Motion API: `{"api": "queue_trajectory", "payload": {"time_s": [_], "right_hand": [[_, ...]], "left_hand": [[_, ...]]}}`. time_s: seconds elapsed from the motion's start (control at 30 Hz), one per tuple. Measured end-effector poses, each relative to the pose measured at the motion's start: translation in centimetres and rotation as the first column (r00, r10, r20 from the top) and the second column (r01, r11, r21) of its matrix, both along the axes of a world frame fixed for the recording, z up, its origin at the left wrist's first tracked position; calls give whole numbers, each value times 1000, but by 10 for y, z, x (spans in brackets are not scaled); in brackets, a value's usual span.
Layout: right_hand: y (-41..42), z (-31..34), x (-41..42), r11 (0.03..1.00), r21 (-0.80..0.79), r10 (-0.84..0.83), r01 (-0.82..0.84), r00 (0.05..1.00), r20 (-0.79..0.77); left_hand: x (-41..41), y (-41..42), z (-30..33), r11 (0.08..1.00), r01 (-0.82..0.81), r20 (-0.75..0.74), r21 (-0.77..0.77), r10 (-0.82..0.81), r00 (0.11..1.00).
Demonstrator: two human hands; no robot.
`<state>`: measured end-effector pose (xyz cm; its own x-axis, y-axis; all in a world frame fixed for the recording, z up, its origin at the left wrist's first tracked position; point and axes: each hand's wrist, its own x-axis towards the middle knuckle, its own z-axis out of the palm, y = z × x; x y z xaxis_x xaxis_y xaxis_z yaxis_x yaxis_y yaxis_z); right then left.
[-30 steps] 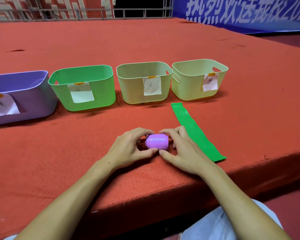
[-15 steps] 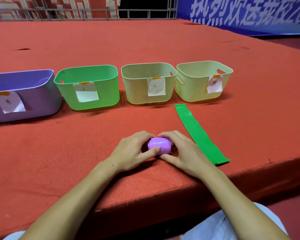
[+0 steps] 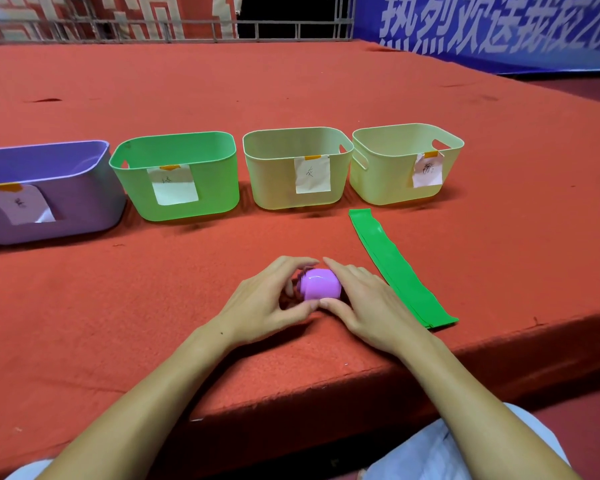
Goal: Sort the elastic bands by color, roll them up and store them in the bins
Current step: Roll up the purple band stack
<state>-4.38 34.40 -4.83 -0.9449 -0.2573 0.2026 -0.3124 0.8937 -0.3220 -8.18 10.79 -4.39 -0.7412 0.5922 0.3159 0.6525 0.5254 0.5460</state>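
Open red cloth [image 3: 187, 292] lies before the bin row [image 3: 297, 168]; the green band [image 3: 400, 271] crosses the right side.

You see a red felt-covered platform [image 3: 291, 98] filling the view. At 12 o'clock, a metal railing [image 3: 174, 31]. At 1 o'clock, a blue banner [image 3: 499, 26] bearing white characters.

Purple elastic band [image 3: 320, 285]: rolled into a tight, glossy barrel, lying on its side near the front edge, in front of the beige bin [image 3: 297, 168].

Green elastic band [image 3: 400, 268]: flat, unrolled, stretched in a long strip running diagonally from just before the pale yellow bin [image 3: 406, 164] toward the front edge, right of the purple roll.

Four labelled bins in a row behind: purple bin [image 3: 49, 192], green bin [image 3: 175, 174], beige, pale yellow.
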Motion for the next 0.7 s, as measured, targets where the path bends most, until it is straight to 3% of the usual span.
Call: {"api": "queue_trajectory", "payload": {"time_s": [0.17,0.47,0.7], "right_hand": [[-4,4,5,1000,10,-23,23,1000,-18],[-11,12,12,994,-108,21,-23,1000,-23],[-29,15,8,947,-312,82,-80,997,-7]], "left_hand": [[0,1,-5,997,-31,-68,-72,27,997],[-7,-9,1,984,25,123,175,-47,991],[-13,-24,15,981,26,145,192,-55,988]]}}
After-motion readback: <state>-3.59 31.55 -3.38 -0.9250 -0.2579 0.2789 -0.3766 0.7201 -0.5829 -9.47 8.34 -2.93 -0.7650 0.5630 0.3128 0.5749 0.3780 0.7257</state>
